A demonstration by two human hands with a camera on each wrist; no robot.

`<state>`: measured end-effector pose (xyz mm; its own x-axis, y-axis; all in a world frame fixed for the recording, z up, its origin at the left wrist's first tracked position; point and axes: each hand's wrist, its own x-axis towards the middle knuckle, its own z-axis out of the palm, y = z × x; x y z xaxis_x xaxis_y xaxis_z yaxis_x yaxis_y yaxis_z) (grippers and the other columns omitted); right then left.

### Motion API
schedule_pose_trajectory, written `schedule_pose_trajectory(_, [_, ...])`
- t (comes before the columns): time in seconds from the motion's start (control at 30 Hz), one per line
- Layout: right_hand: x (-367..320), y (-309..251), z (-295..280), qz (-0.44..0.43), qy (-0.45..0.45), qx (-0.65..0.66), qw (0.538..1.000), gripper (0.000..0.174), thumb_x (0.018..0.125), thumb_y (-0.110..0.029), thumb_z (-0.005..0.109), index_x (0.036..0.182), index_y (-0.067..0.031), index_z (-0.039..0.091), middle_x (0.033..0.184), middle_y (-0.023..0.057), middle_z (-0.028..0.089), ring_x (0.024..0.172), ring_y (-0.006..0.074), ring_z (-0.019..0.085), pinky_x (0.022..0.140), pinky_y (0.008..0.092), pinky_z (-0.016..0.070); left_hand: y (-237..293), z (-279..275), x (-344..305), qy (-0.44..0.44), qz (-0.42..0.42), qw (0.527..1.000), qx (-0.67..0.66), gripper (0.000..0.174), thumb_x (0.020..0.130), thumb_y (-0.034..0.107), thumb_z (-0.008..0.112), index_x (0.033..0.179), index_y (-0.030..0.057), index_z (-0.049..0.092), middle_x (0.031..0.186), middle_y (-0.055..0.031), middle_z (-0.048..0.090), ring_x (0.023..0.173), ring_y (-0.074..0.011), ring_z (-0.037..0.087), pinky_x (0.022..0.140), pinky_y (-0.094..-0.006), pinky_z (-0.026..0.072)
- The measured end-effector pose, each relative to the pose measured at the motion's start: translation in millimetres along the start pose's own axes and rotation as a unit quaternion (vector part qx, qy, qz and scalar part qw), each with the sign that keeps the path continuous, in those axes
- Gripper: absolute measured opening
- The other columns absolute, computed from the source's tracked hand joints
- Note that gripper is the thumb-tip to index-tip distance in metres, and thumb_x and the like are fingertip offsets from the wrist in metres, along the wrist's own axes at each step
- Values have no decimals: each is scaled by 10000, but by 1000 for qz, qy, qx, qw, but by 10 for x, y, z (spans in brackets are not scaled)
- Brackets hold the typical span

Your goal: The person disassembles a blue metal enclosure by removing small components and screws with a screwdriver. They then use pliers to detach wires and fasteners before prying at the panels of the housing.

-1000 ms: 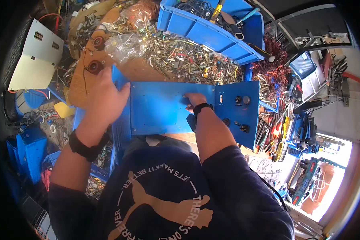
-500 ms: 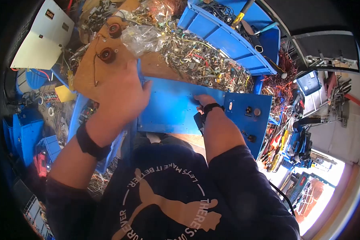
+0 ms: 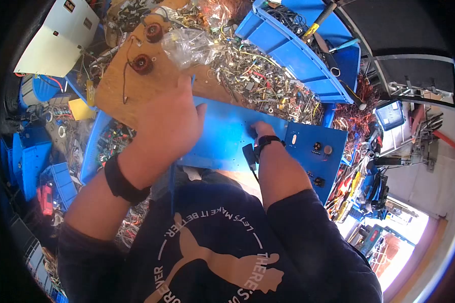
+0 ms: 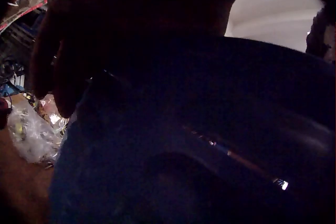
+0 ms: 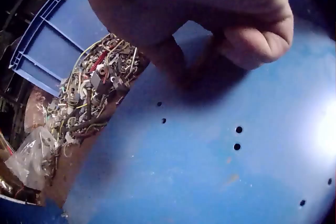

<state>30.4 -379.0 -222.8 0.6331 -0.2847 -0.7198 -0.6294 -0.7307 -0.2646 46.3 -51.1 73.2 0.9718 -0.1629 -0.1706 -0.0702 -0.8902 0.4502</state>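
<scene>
A bent blue sheet-metal casing (image 3: 222, 144) lies before me, its right end panel (image 3: 311, 156) carrying dark knob-like fittings. My left hand (image 3: 169, 121) holds the upright left side of this casing, thumb pointing right; in the left wrist view that dark side wall (image 4: 157, 134) fills most of the picture, with fingers over its edge. Over the flat middle panel, near its far edge, is my right hand (image 3: 262, 131). In the right wrist view its fingers curl down to the drilled blue sheet (image 5: 199, 166); I cannot tell whether they pinch something small.
Beyond the casing spreads a heap of small scrap parts and wires (image 3: 268, 81). A blue crate (image 3: 288, 45) with cables and tools stands behind it. Two copper coils (image 3: 141, 64) and a clear plastic bag (image 3: 187, 48) lie on a brown board (image 3: 111, 86). Hand tools crowd the right.
The view has shifted. My left hand has moved right and toward my body, and the casing has turned slightly clockwise. My right hand remains at the middle panel.
</scene>
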Motion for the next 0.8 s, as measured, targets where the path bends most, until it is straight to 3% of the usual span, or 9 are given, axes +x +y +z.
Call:
schedule_pose_trajectory(0.07, [-108, 21, -69, -95, 4, -120, 988, 363, 883, -229, 557, 1163, 1, 579, 1056, 227, 617, 550, 322, 614, 495, 461, 467, 3, 25, -8, -4, 2, 1000, -16, 542, 845, 282, 601, 1234, -55, 431, 914, -252, 628, 836, -417, 615, 744, -480, 484])
schedule_pose_trajectory(0.13, [-200, -12, -84, -90, -8, -109, 990, 376, 882, -261, 562, 1157, -6, 586, 946, 215, 628, 528, 304, 600, 480, 457, 459, 15, -3, -19, 0, -9, 1000, -8, 550, 851, 284, 596, 1253, -48, 422, 879, -252, 631, 813, -425, 615, 734, -488, 483])
schedule_pose_trajectory(0.27, [-541, -261, -227, 99, -24, 241, 965, 420, 857, -372, 593, 1096, -27, 615, 688, 135, 565, 461, 241, 539, 441, 410, 426, -23, 21, -26, 10, -8, 1000, -21, 595, 861, 297, 583, 1314, -29, 375, 869, -250, 635, 806, -440, 611, 730, -501, 477])
schedule_pose_trajectory(0.33, [-769, -335, -306, 111, -18, 260, 959, 445, 836, -426, 608, 1054, -38, 626, 618, 89, 511, 439, 203, 493, 428, 380, 401, -44, 57, -21, 33, 12, 999, -20, 622, 865, 301, 579, 1342, -22, 344, 884, -249, 637, 816, -445, 609, 737, -509, 472])
schedule_pose_trajectory(0.4, [-869, -313, -357, 63, -4, 117, 991, 464, 815, -470, 621, 1015, -52, 634, 604, 48, 468, 445, 166, 450, 428, 349, 377, -28, 61, -3, 41, 18, 999, -24, 640, 871, 302, 572, 1367, -11, 315, 915, -256, 634, 838, -449, 605, 752, -512, 466])
schedule_pose_trajectory(0.5, [-1345, -537, -585, 54, -90, 136, 985, 528, 798, -493, 621, 927, 18, 666, 911, 198, 663, 844, 305, 626, 654, 431, 483, -21, 39, -14, 18, -18, 1000, -15, 640, 884, 297, 555, 1392, 9, 291, 981, -276, 620, 893, -452, 594, 789, -505, 458])
schedule_pose_trajectory(0.57, [-1620, -531, -673, -36, -97, 108, 989, 501, 805, -455, 634, 922, 33, 648, 875, 182, 654, 829, 304, 615, 727, 397, 476, 9, 15, 3, -1, -53, 999, 9, 624, 894, 290, 544, 1397, 18, 293, 1023, -291, 606, 936, -449, 586, 819, -492, 454])
schedule_pose_trajectory(0.63, [-1994, -383, -655, -135, -87, 114, 980, 484, 811, -431, 640, 938, 36, 643, 898, 185, 650, 854, 301, 611, 764, 383, 469, -201, 202, 56, 81, 17, 996, 24, 605, 900, 283, 538, 1393, 20, 304, 1053, -291, 596, 975, -445, 575, 843, -476, 448])
schedule_pose_trajectory(0.8, [-2527, 518, -479, -109, -122, 153, 975, 445, 821, -398, 645, 978, 19, 634, 962, 182, 641, 913, 267, 601, 799, 352, 459, -168, 169, 59, 77, -2, 992, 103, 550, 900, 249, 539, 1361, 18, 348, 1151, -282, 559, 1059, -430, 543, 893, -441, 436])
